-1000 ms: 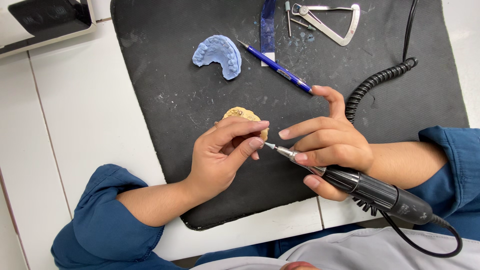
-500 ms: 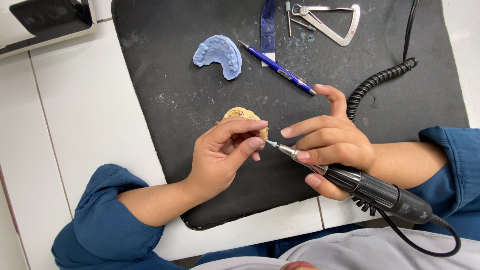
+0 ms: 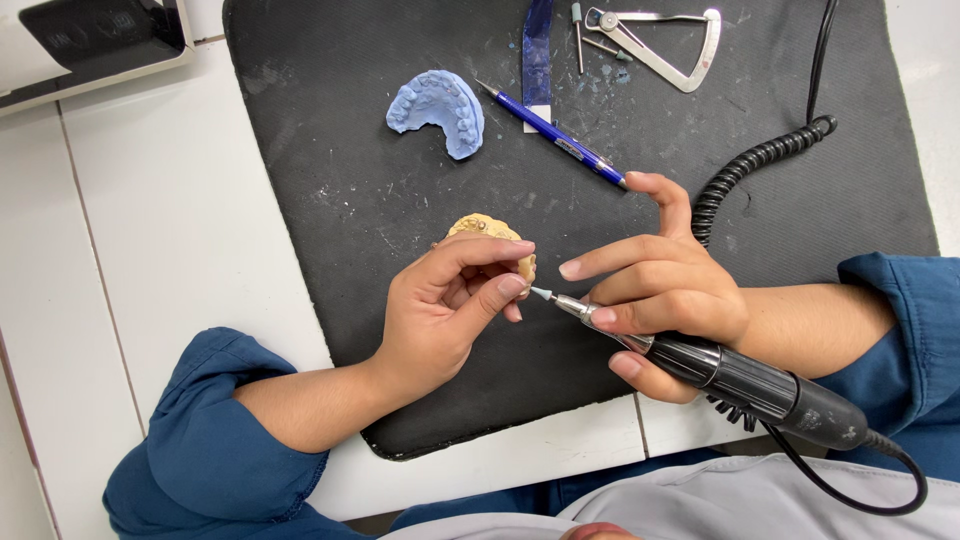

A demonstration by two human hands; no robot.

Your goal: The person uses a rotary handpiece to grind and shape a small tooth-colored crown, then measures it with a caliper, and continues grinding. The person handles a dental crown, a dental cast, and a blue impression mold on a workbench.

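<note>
My left hand (image 3: 445,310) grips a small yellowish dental cast (image 3: 488,232) over a black work mat (image 3: 330,180). My right hand (image 3: 660,285) holds a black rotary handpiece (image 3: 740,380) like a pen, index and little fingers spread. Its pale pointed tip (image 3: 542,294) sits just right of my left thumb, close to the cast's edge. A coiled black cord (image 3: 760,160) runs from the far right of the mat.
A blue dental cast (image 3: 440,108) lies at the mat's far middle, with a blue pen (image 3: 555,135) beside it. A metal caliper (image 3: 665,45) and small burs (image 3: 580,30) rest at the far edge. A dark device (image 3: 90,45) stands at the upper left on the white tiled counter.
Both hands stay nearly still. The handpiece tip holds its place by the yellowish cast, with only slight shifts of the fingers.
</note>
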